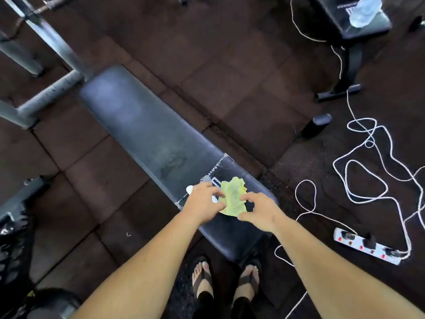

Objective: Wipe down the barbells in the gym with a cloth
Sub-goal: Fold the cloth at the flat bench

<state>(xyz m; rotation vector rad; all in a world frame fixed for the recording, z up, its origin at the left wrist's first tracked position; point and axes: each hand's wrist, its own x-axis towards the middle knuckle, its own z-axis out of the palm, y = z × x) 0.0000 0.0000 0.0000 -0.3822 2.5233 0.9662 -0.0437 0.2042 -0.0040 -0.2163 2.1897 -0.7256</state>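
Note:
A yellow-green striped cloth (233, 196) lies crumpled on the near end of a black padded bench (147, 125). My left hand (202, 203) rests on the cloth's left edge, fingers pinching it, with a small white object (190, 188) partly under the hand. My right hand (257, 209) grips the cloth's right edge with curled fingers. A barbell (41, 8) shows only as a blurred bar at the top left, on the bench's grey steel rack (53, 42).
A white extension cord (368, 171) loops over the dark rubber floor at right, ending in a power strip (368, 246). A second bench (351, 21) with a plastic bottle (364, 10) stands top right. Dark weight plates (13, 245) sit at the left edge. My sandalled feet (226, 279) stand below the bench.

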